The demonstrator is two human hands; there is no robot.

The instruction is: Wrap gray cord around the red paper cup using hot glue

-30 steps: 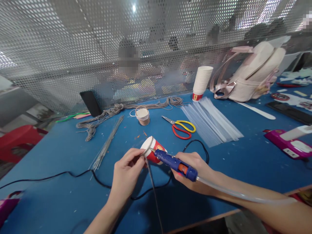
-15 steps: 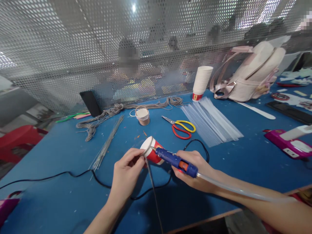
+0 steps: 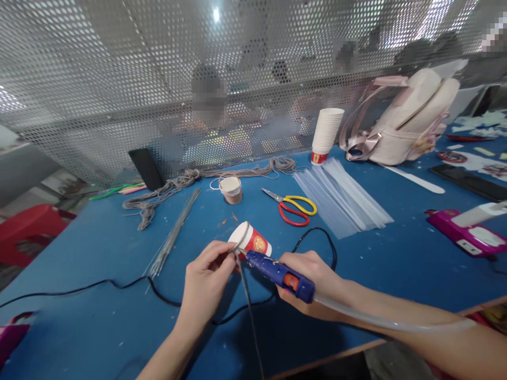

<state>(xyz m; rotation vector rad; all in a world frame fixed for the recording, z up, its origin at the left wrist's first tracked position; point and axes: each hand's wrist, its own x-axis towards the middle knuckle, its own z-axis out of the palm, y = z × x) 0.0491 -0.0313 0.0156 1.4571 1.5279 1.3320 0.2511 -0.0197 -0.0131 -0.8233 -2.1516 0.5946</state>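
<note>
Table, blue. Bore, along the far side: grey cord, loosely heaped; cups, stacked; backpack, pale pink. Mid-table lay: wires, bundled; pot, upright; scissors, red-and-yellow handled; strips, clear, spread beside them. Right: power strip, purple. Left: cable, black.

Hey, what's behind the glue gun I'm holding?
Behind the glue gun is the red and white cup, its gold emblem in view. The gun covers part of the cup's lower side, so I can't see that. Farther back lie the scissors.
</note>
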